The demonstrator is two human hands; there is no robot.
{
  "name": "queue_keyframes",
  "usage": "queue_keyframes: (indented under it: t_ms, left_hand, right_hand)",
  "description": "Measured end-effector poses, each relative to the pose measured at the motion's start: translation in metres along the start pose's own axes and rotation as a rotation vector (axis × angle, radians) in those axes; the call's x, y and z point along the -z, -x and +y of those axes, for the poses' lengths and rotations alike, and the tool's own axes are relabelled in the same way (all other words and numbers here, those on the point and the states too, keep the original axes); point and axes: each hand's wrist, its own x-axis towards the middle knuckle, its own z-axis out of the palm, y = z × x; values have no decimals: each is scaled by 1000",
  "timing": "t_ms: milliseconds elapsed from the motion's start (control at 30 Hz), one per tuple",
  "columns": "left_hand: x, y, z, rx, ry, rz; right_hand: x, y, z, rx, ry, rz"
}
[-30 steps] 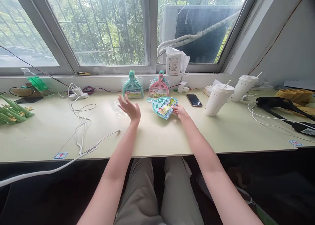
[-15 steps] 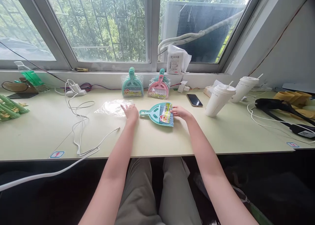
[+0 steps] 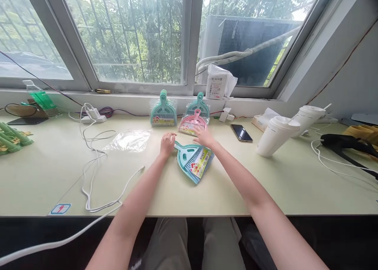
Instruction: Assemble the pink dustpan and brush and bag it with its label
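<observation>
A teal dustpan-and-brush set (image 3: 189, 159) with a yellow label lies on the table, its handle up and to the left. Just beside the handle tip is my left hand (image 3: 167, 145), fingers partly curled; whether it touches the handle is unclear. My right hand (image 3: 203, 137) reaches over the upper edge of that set, fingers apart, at the lower edge of a wrapped pink set (image 3: 193, 122). Behind the pink one stands a wrapped teal set (image 3: 199, 101). Another wrapped teal stack (image 3: 163, 111) leans at the wall to the left.
A crumpled clear bag (image 3: 129, 140) and a white cable (image 3: 93, 175) lie left. On the right are a phone (image 3: 241, 132), two white cups, the nearer one (image 3: 276, 136) in front, and a black strap (image 3: 339, 142). A tissue pack (image 3: 216, 83) stands on the sill.
The camera view has shifted. My right hand has moved from the loose teal set to the pink set, which now sits lower and apart from the teal one behind. The loose set has turned clockwise.
</observation>
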Motion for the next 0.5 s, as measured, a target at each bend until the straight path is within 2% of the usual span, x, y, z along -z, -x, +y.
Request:
queue_keyframes:
  t_ms: [33, 100, 233, 300, 500]
  left_hand:
    - [0, -1, -4, 31, 18, -15]
    - [-1, -3, -9, 82, 56, -42]
    - [-6, -7, -11, 116, 140, -94]
    - [-8, -7, -10, 127, 175, -110]
    - [-6, -4, -4, 163, 217, -139]
  right_hand:
    - [-10, -15, -1, 9, 19, -75]
    - [-28, -40, 1, 14, 27, -115]
    - [-51, -62, 12, 60, 104, 59]
    - [-57, -66, 19, 61, 165, 83]
    - [-64, -83, 45, -17, 327, 30]
